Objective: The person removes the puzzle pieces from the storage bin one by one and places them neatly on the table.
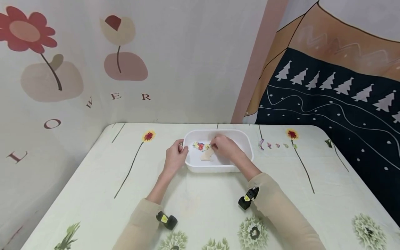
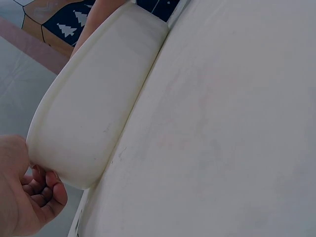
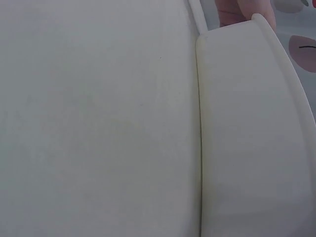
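Note:
A white plastic tub (image 1: 218,168) sits on the table. At its left end my left hand (image 1: 175,157) grips the rim, fingers curled under the edge in the left wrist view, where the tub's side wall (image 2: 98,89) shows. My right hand (image 1: 226,147) reaches down inside the tub, fingers bent over small flat pieces. Near its fingertips lie a beige piece (image 1: 206,156) and colourful red, yellow and white pieces (image 1: 198,146). Whether the fingertips pinch one is hidden. In the right wrist view only the tub wall (image 3: 252,123) and fingers of the left hand (image 3: 242,11) appear.
The table (image 1: 200,201) wears a pale flower-print cloth. To the tub's right lies a row of several small purple and green pieces (image 1: 269,146), seemingly on a clear sheet. A printed curtain (image 1: 187,69) hangs behind, a dark tree-patterned cloth (image 1: 331,104) at right.

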A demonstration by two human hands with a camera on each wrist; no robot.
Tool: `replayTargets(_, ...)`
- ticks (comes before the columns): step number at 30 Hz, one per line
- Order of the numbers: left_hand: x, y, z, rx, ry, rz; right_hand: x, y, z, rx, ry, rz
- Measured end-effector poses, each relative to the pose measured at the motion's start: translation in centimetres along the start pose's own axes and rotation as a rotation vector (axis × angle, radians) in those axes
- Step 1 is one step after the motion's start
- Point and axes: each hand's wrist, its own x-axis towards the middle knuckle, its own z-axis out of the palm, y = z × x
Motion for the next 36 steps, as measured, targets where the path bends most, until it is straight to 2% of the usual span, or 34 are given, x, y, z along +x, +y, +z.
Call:
replayTargets(5,-0.1,0.0,-0.1,0.0,0.002,0.006,0.0,0.0,-0.1,0.042,-0.009,0.043)
replayTargets(12,0.0,-0.1,-0.1,0.002,0.002,0.014,0.2,-0.1,-0.3,0.169,-0.068,0.179)
replayTargets(15,0.0,-0.1,-0.1,0.002,0.002,0.016,0.3,0.0,-0.2,0.21,-0.074,0.207)
replayTargets(19,-0.1,-0.1,-0.1,0.002,0.005,0.014,0.1,0.1,-0.2,0.254,-0.056,0.221)
replayTargets(23,0.0,0.0,0.0,0.003,0.007,0.018,-0.1,0.1,-0.4,0.295,-0.002,0.218)
replayTargets(36,-0.1,0.1,0.0,0.005,0.011,0.022,-1.0,0.0,-0.9,0.455,0.141,0.153)
